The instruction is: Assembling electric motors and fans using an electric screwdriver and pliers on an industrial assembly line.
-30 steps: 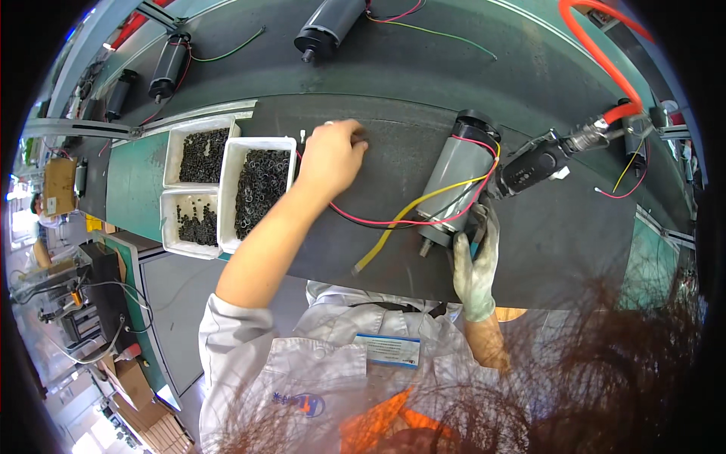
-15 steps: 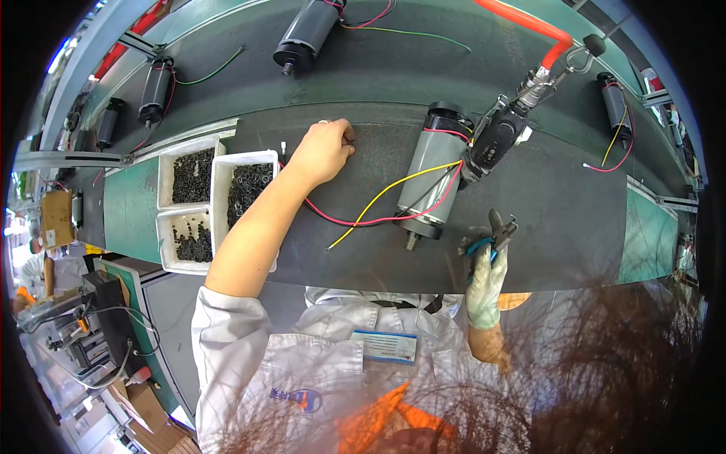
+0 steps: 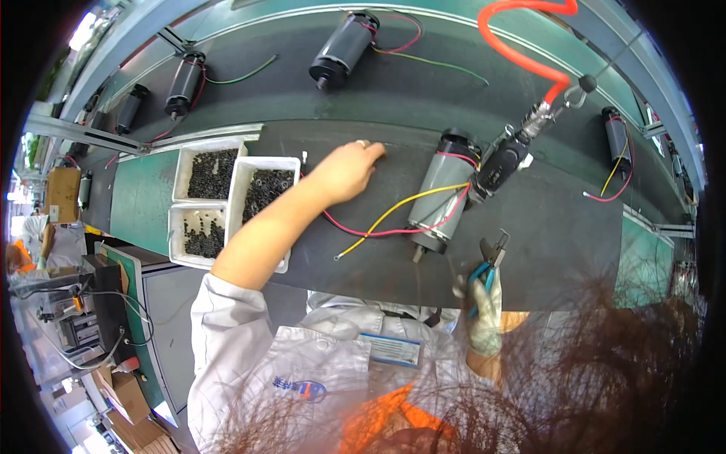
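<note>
My left hand (image 3: 345, 174), bare and with a ring, reaches over the dark mat (image 3: 348, 261). Its fingers are bent together; whatever they hold, if anything, is hidden. In my gloved right hand (image 3: 485, 318) is a pair of pliers (image 3: 490, 262) with blue handles, jaws pointing away from me. Between the hands lies a grey cylindrical motor (image 3: 441, 193) with black ends, its shaft toward me. Yellow and red wires (image 3: 372, 228) trail left from it across the mat. A black hand-held air tool (image 3: 499, 168) rests against the motor's right side.
Three white bins (image 3: 291, 163) of small black parts stand left of my forearm. An orange hose (image 3: 488, 26) runs up from the air tool. More motors (image 3: 344, 51) with loose wires lie along the far belt, and another (image 3: 616, 140) at right. Metal frame bars (image 3: 91, 130) flank the bench.
The whole view has shifted, so the bench things sit lower and further right. My right hand has drawn the pliers closer to me, showing more of the blue handles. My left fingers reach slightly further right.
</note>
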The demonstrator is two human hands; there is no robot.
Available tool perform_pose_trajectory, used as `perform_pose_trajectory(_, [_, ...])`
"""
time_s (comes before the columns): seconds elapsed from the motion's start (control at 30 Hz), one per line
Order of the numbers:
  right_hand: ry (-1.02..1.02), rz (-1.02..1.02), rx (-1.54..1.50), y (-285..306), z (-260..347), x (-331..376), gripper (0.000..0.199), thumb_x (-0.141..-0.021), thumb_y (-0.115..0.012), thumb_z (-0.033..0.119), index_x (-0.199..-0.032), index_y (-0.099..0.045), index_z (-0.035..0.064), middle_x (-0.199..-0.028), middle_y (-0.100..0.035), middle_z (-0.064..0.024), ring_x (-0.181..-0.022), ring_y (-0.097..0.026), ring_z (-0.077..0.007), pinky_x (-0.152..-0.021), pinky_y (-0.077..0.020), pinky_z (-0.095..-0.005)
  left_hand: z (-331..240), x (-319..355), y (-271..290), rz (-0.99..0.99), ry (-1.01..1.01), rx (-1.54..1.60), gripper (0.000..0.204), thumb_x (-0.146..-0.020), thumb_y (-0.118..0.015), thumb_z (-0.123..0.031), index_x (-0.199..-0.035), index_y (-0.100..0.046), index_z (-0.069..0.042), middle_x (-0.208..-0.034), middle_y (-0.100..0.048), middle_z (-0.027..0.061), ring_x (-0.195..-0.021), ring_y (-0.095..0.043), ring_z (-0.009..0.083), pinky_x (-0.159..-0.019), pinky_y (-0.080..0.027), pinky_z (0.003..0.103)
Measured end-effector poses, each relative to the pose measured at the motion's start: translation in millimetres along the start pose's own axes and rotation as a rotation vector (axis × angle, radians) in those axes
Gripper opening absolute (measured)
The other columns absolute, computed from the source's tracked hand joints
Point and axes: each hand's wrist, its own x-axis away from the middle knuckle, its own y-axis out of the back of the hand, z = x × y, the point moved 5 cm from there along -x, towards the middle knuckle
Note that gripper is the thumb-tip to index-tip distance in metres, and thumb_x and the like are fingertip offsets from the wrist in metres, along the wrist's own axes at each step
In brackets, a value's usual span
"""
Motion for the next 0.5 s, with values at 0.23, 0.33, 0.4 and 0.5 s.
perform_pose_trajectory(0.23, [0.513,0.15,0.899,-25.7,58.6,18.3,0.078,-0.076,-0.079,0.01,-0.148,-0.05,0.0081,-0.133,-0.056,-0.0158,-0.109,-0.059,-0.0291,-0.089,-0.0529,-0.0396,-82.8,68.1,45.0,-0.192,0.53,1.043,0.014,-0.095,-0.072,-0.003,-0.106,-0.073,0.006,-0.089,-0.074,0.0103,-0.084,-0.072,0.0149,-0.076,-0.057,0.026])
perform_pose_trajectory(0.33, [0.733,0.256,1.051,-43.9,62.0,22.2,0.068,-0.073,-0.081,0.009,-0.137,-0.058,0.0071,-0.133,-0.056,-0.02,-0.112,-0.059,-0.0377,-0.089,-0.0532,-0.0472,-111.2,91.7,45.8,-0.348,0.269,1.307,0.016,-0.089,-0.073,0.011,-0.104,-0.071,0.008,-0.097,-0.074,0.0162,-0.092,-0.075,0.0232,-0.081,-0.061,0.033])
perform_pose_trajectory(0.4, [0.809,0.342,1.1,-58.3,71.0,21.5,0.075,-0.071,-0.08,0.004,-0.142,-0.055,0.0098,-0.134,-0.055,-0.0239,-0.111,-0.059,-0.0382,-0.082,-0.0551,-0.0453,-116.1,100.5,45.6,-0.361,0.125,1.218,0.019,-0.086,-0.073,0.016,-0.104,-0.071,0.008,-0.102,-0.073,0.0187,-0.096,-0.075,0.0261,-0.082,-0.063,0.036])
perform_pose_trajectory(0.5, [0.857,0.44,1.17,-74.7,75.2,19.4,0.083,-0.07,-0.08,0.001,-0.147,-0.053,0.0132,-0.135,-0.054,-0.0255,-0.107,-0.06,-0.036,-0.076,-0.0565,-0.0415,-125.4,110.6,37.9,-0.562,0.324,1.466,0.023,-0.083,-0.074,0.017,-0.104,-0.069,0.009,-0.102,-0.073,0.0198,-0.09,-0.076,0.0252,-0.078,-0.063,0.033])
